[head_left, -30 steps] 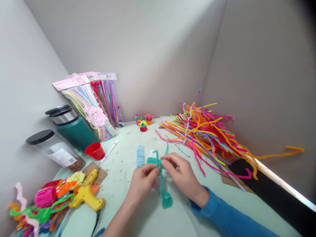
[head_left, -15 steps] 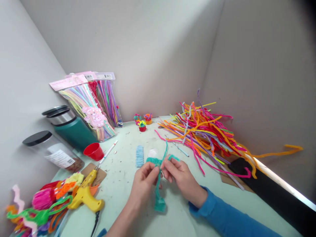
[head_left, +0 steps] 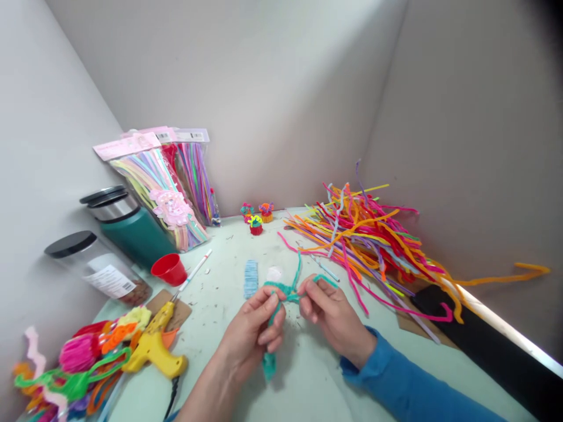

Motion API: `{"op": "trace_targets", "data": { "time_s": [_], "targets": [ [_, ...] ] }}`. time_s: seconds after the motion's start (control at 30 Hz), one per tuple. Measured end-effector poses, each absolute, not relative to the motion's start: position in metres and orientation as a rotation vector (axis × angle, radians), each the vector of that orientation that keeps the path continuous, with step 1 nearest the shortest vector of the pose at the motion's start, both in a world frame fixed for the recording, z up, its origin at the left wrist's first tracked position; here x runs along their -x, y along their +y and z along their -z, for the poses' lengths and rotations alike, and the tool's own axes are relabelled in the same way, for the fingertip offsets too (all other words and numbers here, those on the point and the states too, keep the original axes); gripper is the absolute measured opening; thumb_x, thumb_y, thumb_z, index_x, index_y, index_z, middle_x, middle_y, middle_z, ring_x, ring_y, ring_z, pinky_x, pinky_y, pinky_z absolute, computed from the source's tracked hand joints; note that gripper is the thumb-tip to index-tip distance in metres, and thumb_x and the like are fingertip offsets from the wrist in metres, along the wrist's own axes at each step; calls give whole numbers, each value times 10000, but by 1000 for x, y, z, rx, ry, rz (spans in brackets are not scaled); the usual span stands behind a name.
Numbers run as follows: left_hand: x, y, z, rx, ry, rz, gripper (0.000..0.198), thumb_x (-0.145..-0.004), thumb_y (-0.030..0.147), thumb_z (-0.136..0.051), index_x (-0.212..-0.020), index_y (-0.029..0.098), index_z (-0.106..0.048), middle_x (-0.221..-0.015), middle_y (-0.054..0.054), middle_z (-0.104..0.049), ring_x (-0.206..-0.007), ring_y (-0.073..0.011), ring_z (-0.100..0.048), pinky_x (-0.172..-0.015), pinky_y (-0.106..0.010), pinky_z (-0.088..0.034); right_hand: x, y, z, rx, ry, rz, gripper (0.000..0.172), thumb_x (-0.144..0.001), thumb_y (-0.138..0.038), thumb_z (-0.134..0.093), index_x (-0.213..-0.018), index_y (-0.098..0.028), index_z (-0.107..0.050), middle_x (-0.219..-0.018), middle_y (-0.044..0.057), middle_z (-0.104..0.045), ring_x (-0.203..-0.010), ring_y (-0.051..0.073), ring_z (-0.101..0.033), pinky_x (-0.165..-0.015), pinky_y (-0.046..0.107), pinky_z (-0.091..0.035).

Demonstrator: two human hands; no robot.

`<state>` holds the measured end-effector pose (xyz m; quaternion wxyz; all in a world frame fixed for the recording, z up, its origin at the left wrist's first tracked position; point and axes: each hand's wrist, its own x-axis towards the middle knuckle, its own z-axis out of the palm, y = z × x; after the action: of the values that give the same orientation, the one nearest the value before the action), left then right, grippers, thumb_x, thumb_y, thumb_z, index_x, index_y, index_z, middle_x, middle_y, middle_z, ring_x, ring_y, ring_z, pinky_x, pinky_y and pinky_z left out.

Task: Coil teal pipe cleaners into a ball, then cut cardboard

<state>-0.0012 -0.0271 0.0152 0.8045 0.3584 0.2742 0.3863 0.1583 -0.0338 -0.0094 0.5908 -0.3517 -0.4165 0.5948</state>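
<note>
Twisting one teal pipe cleaner (head_left: 281,293), two hands.

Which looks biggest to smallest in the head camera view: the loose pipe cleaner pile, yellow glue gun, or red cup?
1. Loose pipe cleaner pile
2. Yellow glue gun
3. Red cup

The glue gun lies nearer the camera, so its lead over the cup is unsure.

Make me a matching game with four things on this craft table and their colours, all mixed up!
Things:
1. glue gun
2. small cup
3. pipe cleaner piece held in both hands
4. flask with the steel top

Colours:
A. red
B. dark green
C. yellow
D. teal

Pairs: 1-C, 2-A, 3-D, 4-B
</note>
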Motion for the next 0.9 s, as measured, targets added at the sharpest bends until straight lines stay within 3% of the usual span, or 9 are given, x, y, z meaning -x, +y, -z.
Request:
{"op": "trace_targets", "data": {
  "time_s": [0.1,0.23,0.4,0.53,0.63,0.9],
  "targets": [
    [1,-30,-16,-810,612,-727,225,-790,306,-587,-987,205,-548,-451,110,-349,-350,-12,-82,-332,-133,-130,-163,-27,8,813,-804,-1413,284,-778,-441,-597,-730,-162,-575,-467,-58,-459,-404,60,-349,-435,204,-278],
    [-2,-33,-19,-916,709,-494,311,-727,357,-646,-980,199,-558,-441,106,-371,-352,-12,-106,-352,-153,-68,-170,-24,3,811,-731,-1342,267,-737,-418,-650,-703,-157,-602,-456,-50,-484,-408,58,-368,-435,194,-280],
    [-8,-34,-19,-1033,828,-550,292,-709,417,-638,-829,152,-619,-403,113,-283,-361,-29,-132,-366,-184,-91,-176,-23,2,772,-836,-1318,253,-802,-408,-579,-729,-167,-603,-479,-37,-520,-428,66,-407,-458,198,-304],
    [-12,-31,-11,-1172,1048,-698,302,-666,452,-655,-668,163,-568,-413,107,-276,-372,-41,-171,-386,-202,-113,-175,-23,0,880,-1073,-1297,205,-807,-383,-575,-837,-180,-581,-547,-48,-523,-468,74,-418,-483,206,-319],
    [-13,-29,-5,-1329,1177,-788,293,-686,435,-624,-613,166,-535,-441,90,-304,-405,-58,-229,-414,-205,-161,-170,-26,1,983,-1271,-1249,176,-794,-343,-592,-799,-168,-582,-571,-55,-485,-491,74,-396,-490,207,-319],
    [-11,-29,0,-1639,1253,-856,197,-752,344,-569,-809,161,-615,-529,59,-396,-507,-92,-343,-499,-213,-267,-164,-25,9,1148,-1301,-1072,253,-829,-345,-533,-683,-147,-593,-553,-34,-500,-498,85,-423,-491,215,-345]
  ]
}}
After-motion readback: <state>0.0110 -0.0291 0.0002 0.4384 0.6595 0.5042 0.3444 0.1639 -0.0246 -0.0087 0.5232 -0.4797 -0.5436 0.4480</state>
